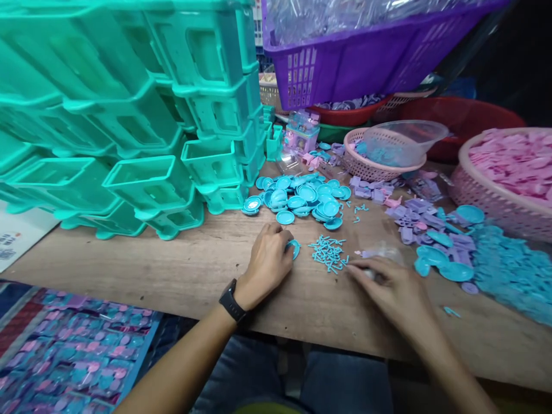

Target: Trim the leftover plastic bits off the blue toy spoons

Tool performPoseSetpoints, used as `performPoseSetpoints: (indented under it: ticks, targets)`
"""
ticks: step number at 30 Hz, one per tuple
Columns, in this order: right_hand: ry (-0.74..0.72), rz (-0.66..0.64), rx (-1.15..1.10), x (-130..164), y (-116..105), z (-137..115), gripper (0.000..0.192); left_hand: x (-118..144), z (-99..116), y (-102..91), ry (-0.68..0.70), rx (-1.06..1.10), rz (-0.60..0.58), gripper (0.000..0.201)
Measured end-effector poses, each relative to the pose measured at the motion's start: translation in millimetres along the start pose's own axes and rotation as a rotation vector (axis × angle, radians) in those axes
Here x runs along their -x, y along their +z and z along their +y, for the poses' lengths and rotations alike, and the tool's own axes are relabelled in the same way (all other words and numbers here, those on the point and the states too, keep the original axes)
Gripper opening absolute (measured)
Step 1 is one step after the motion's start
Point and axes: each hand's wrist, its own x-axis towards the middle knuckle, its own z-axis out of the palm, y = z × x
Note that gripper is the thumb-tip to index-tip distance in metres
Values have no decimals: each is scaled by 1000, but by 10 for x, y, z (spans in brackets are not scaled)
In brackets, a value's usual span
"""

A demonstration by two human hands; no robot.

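**Small plastic dishes, pinched at the rim**

The left hand (267, 259), just below the middle of the frame, has its fingers curled over a small turquoise plate (294, 248) that lies on the wooden surface (172, 270). Only the plate's right edge shows past the fingertips, so the grip looks nearly closed on it, though whether it is lifted or merely pressed down cannot be told. The piece looks like thin moulded plastic: very light, stiff, smooth and likely to skid if pushed flat, so its raised rim seems the best hold (a pinch between thumb and forefinger should do).

The right hand (388, 287), lower right of centre, is blurred. Its fingers lie loosely bent beside a scatter of tiny turquoise sticks (328, 253) and against a clear bag (382, 252); whether it grasps anything I cannot tell.

A heap of matching plates (306, 198) sits just above centre, and stacked turquoise tubs (129, 115) fill the upper left.
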Motion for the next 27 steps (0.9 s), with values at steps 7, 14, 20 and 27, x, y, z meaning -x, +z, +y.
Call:
performPoseSetpoints:
  ticks: [7,14,20,27]
  targets:
    - [-183,-203,217,-43,304,-199,13,189,83,-28,-120,297,27,7]
    - [-263,-267,245,-21,223,-214,19,310,154,6,-214,715,-23,10]
    - [4,-148,-102,12,134,-240,17,342,181,60,-235,770,-24,19]
    - [382,-8,-679,91,240,-513,29,362,328,112,-216,964,-82,22]
